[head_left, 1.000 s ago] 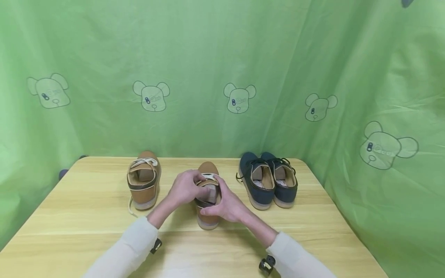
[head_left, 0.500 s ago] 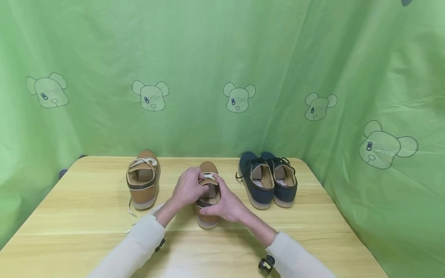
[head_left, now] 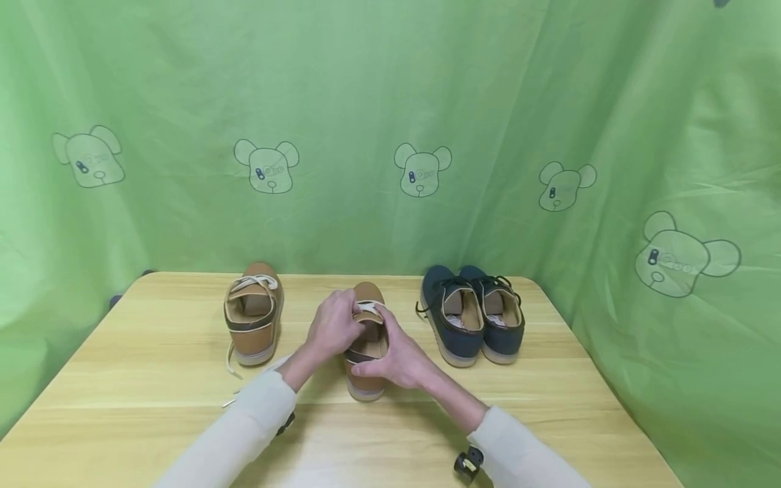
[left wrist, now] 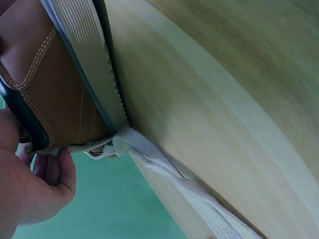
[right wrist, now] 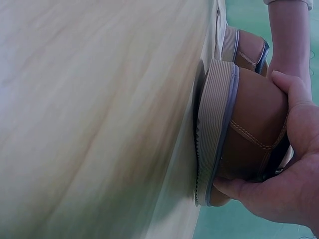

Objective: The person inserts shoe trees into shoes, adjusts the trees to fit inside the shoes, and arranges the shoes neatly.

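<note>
A brown shoe (head_left: pixel 365 384) with a pale sole stands on the wooden table, toe pointing away. My left hand (head_left: pixel 332 327) curls at its lacing edge; in the left wrist view those fingers (left wrist: pixel 66 172) pinch close to the eyelet flap, though exactly what lies between them is hidden. White laces (head_left: pixel 367 308) cross the front of the opening. One loose lace (left wrist: pixel 194 196) trails down onto the table. With thumb near the heel and fingers along the right side, my right hand (head_left: pixel 399 356) grips the shoe, its brown upper (right wrist: pixel 251 112) seen from the side.
The matching brown shoe (head_left: pixel 253 342) stands to the left, with a lace hanging onto the table. Two dark blue shoes (head_left: pixel 459 342) are side by side at the right. Behind the table (head_left: pixel 525 420) hangs a green curtain (head_left: pixel 342 224) with bear prints.
My left hand has shifted slightly right and its fingers have drawn in from the shoe's opening to the lacing edge. A loose lace end has appeared beside the left sleeve. The right hand stays put.
</note>
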`<state>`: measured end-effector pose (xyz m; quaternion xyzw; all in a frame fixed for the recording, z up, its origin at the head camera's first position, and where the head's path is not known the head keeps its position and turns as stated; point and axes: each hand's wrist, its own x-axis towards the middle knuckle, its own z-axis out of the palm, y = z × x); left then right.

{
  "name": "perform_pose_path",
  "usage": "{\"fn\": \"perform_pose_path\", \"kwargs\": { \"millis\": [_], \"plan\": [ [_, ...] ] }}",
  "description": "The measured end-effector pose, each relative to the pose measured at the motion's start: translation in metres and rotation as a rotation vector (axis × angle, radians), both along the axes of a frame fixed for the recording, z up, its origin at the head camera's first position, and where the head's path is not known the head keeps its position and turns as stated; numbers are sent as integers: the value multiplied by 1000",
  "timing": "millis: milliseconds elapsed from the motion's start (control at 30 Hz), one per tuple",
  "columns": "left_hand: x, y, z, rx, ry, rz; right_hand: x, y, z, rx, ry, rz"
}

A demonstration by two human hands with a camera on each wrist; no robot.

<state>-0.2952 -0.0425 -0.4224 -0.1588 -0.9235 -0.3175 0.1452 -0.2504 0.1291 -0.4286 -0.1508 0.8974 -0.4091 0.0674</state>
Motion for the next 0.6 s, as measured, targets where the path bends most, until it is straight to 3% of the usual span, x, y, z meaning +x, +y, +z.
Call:
{"fn": "perform_pose_path", "kwargs": {
  "millis": [333, 600],
  "plan": [
    [-1, 3, -3, -15, 106, 12, 2, -2, 2, -22, -10, -7],
    [-4, 3, -3, -18, 130, -4, 3, -5, 4, -58, -38, -6]
  ]
}}
